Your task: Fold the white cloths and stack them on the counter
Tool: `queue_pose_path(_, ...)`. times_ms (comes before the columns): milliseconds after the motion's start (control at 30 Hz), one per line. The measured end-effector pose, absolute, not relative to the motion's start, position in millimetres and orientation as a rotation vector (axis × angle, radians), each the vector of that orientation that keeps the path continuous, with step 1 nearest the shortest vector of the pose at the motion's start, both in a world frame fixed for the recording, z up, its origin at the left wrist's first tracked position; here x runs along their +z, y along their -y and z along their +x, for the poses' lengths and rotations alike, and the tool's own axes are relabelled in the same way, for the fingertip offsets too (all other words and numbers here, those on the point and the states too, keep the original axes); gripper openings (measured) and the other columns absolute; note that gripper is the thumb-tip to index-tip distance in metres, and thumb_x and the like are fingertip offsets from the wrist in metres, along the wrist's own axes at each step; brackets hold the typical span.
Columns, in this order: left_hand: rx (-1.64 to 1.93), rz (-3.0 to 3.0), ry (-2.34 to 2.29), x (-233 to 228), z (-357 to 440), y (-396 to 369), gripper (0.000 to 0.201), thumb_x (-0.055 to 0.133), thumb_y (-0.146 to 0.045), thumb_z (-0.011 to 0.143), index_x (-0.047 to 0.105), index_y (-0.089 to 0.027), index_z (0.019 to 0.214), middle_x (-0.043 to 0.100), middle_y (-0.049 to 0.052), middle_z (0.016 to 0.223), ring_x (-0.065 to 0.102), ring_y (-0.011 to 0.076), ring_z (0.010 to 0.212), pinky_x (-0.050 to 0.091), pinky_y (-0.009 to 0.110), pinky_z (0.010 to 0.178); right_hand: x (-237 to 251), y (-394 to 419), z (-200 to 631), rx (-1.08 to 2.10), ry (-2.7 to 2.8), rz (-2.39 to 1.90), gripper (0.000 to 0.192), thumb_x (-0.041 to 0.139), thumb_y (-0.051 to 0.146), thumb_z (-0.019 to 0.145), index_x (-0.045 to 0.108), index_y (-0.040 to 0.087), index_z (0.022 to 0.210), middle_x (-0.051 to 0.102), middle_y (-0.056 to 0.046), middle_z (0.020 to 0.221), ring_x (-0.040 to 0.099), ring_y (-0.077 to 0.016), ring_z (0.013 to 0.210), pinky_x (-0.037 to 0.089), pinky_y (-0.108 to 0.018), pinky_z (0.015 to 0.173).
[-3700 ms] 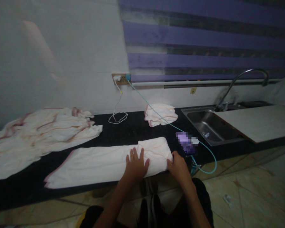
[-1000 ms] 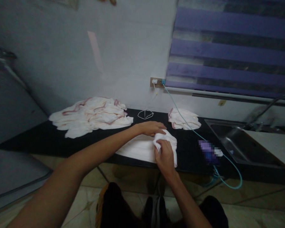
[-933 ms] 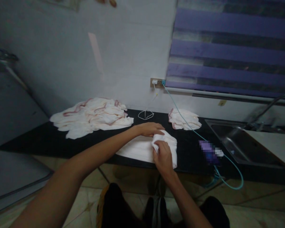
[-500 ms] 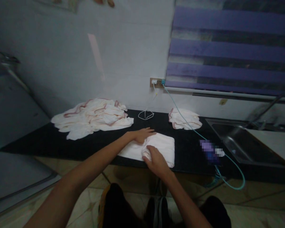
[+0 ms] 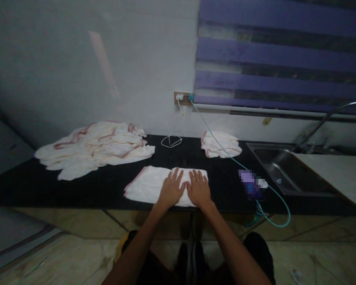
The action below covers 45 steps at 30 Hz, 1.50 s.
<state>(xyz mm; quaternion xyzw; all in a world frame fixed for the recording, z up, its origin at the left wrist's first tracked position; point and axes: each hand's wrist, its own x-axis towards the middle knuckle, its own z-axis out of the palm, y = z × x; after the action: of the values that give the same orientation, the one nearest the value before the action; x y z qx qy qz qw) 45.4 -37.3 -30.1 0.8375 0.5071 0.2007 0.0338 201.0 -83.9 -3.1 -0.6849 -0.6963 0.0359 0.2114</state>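
Note:
A white cloth (image 5: 148, 184) with a reddish edge on its left side lies partly folded at the front of the black counter. On its right part, where the layers are folded over, my left hand (image 5: 172, 188) rests flat with fingers stretched out. Beside it, my right hand (image 5: 199, 188) also lies flat on the folded part, fingers spread, the thumbs close together. Neither hand grips the cloth. Behind and to the right sits a folded white cloth stack (image 5: 222, 144), and a loose heap of white cloths (image 5: 97, 144) with reddish edges spreads at the left.
A blurred-out phone-like object (image 5: 250, 184) with a teal cable (image 5: 287, 221) lies right of the cloth. The cable runs across the folded stack to a wall socket (image 5: 184, 98). A white cord (image 5: 171, 141) lies coiled behind. A metal sink (image 5: 280, 170) is at the right.
My right hand has let go of the cloth's gathered edge and now lies flat. My left hand has come back beside it. The cloth's left part now shows spread out. The view has shifted.

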Motion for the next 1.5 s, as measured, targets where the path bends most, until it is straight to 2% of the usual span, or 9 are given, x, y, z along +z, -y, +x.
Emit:
queue_pose_path(367,0.612,2.604,-1.6,-27.9,60.8,52.7,0.063,0.04,-0.045,0.104,0.042,-0.015,0.16,0.026,0.016,0.172,0.034,0.0369,0.155,0.033,0.055,0.123,-7.9,93.6,228.8,0.118,2.054,-1.848,0.059,0.037,0.04,0.108,0.04,0.015,0.162,0.036,-0.011,0.169,0.027,-0.0307,0.158,0.023,-0.053,0.128)
queue_pose_path(700,0.718,2.551,-1.472,-36.8,130.6,75.1,0.063,0.044,-0.046,0.103,0.044,-0.018,0.159,0.028,0.017,0.171,0.035,0.0472,0.151,0.034,0.066,0.119,-12.6,122.5,295.3,0.068,2.001,-1.903,0.058,0.039,0.039,0.108,0.041,0.017,0.161,0.038,-0.011,0.168,0.028,-0.0305,0.158,0.025,-0.052,0.127)
queue_pose_path(800,0.767,2.486,-1.381,-34.2,136.8,74.7,0.063,0.043,-0.051,0.103,0.048,-0.019,0.156,0.034,0.017,0.169,0.033,0.0446,0.153,0.032,0.066,0.121,-9.5,129.9,310.7,0.087,2.028,-1.889,0.057,0.038,0.038,0.109,0.041,0.016,0.161,0.038,-0.012,0.168,0.027,-0.0297,0.159,0.026,-0.052,0.127)
queue_pose_path(900,0.891,2.382,-1.513,-16.4,108.8,60.0,0.065,0.039,-0.051,0.102,0.05,-0.01,0.151,0.041,0.023,0.163,0.032,0.0379,0.155,0.028,0.058,0.126,-2.4,134.4,313.0,0.095,1.993,-1.88,0.058,0.038,0.039,0.108,0.041,0.013,0.16,0.039,-0.014,0.167,0.024,-0.0318,0.159,0.026,-0.055,0.126)
queue_pose_path(1000,0.845,2.114,-1.918,8.6,52.4,40.0,0.077,0.038,-0.055,0.1,0.044,0.001,0.151,0.049,0.03,0.152,0.043,0.0399,0.146,0.036,0.055,0.121,7.3,135.8,301.6,0.029,1.899,-1.83,0.058,0.037,0.036,0.108,0.043,0.009,0.159,0.039,-0.017,0.166,0.023,-0.0336,0.16,0.028,-0.057,0.125)
queue_pose_path(1167,0.533,1.755,-2.363,25.1,-18.0,32.3,0.1,0.036,-0.086,0.085,0.059,-0.002,0.135,0.061,0.03,0.131,0.054,0.0475,0.127,0.049,0.059,0.101,11.8,131.3,263.9,-0.003,1.9,-1.732,0.056,0.039,0.033,0.107,0.043,0.015,0.16,0.041,-0.015,0.165,0.027,-0.0318,0.158,0.032,-0.056,0.124)
queue_pose_path(1267,0.333,1.978,-2.356,17.4,-16.3,44.0,0.095,0.034,-0.085,0.086,0.067,-0.001,0.118,0.063,0.03,0.12,0.056,0.0466,0.12,0.05,0.057,0.097,3.1,128.1,245.4,0.028,1.964,-1.796,0.055,0.041,0.034,0.107,0.044,0.018,0.159,0.041,-0.013,0.166,0.031,-0.0324,0.157,0.028,-0.058,0.125)
queue_pose_path(1367,0.221,2.223,-2.245,9.1,-2.0,52.1,0.081,0.032,-0.072,0.092,0.07,-0.003,0.112,0.063,0.029,0.119,0.057,0.0445,0.118,0.05,0.054,0.094,-4.8,127.0,238.9,0.019,1.994,-1.834,0.057,0.042,0.034,0.106,0.043,0.018,0.16,0.039,-0.012,0.167,0.028,-0.0327,0.158,0.024,-0.058,0.126)
queue_pose_path(1500,0.367,2.075,-1.979,10.8,1.8,47.6,0.051,0.045,-0.053,0.09,0.074,-0.013,0.103,0.07,0.021,0.111,0.065,0.0392,0.111,0.052,0.049,0.092,-5.2,127.7,241.3,0.018,2.008,-1.829,0.057,0.041,0.036,0.107,0.042,0.017,0.16,0.039,-0.012,0.167,0.029,-0.0313,0.158,0.025,-0.056,0.126)
